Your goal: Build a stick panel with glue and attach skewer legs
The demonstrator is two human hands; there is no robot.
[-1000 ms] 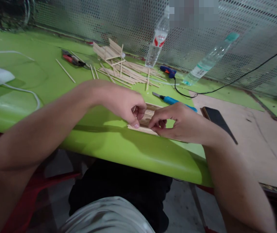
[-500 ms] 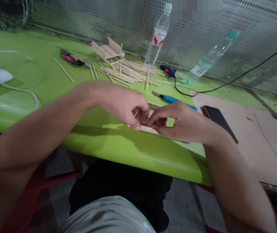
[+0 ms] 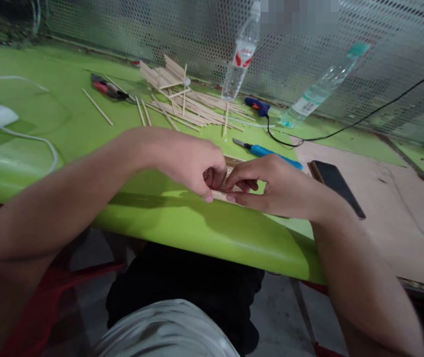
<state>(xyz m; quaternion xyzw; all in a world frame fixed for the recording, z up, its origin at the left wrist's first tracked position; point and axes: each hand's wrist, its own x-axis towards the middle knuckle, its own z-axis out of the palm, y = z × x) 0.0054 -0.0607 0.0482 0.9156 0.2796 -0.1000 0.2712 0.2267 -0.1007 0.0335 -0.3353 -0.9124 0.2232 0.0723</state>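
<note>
- left hand (image 3: pixel 193 163) and right hand (image 3: pixel 275 186) meet fingertip to fingertip near the front edge of the table (image 3: pixel 67 129), both curled down and pinching the same stick panel (image 3: pixel 234 160).
- left thumb presses the panel's near edge, with the fingers bent over its top.
- right thumb lies along the near edge and its fingers fold onto the slats.
- panel lies flat on the table, mostly hidden under the two hands; only a strip between them and its far edge show.
- knife (image 3: pixel 267 151) lies just beyond the panel, past the right knuckles.
- phone (image 3: pixel 336 181) rests to the right of the right hand, near the wrist.
- stick pile (image 3: pixel 197 106) is farther back, well apart from the hands.
- two bottles (image 3: pixel 239 62) (image 3: pixel 323 89) lean at the mesh wall, with a glue gun (image 3: pixel 256 105) between them.
- pliers (image 3: pixel 108 90) lie far left of the pile.
</note>
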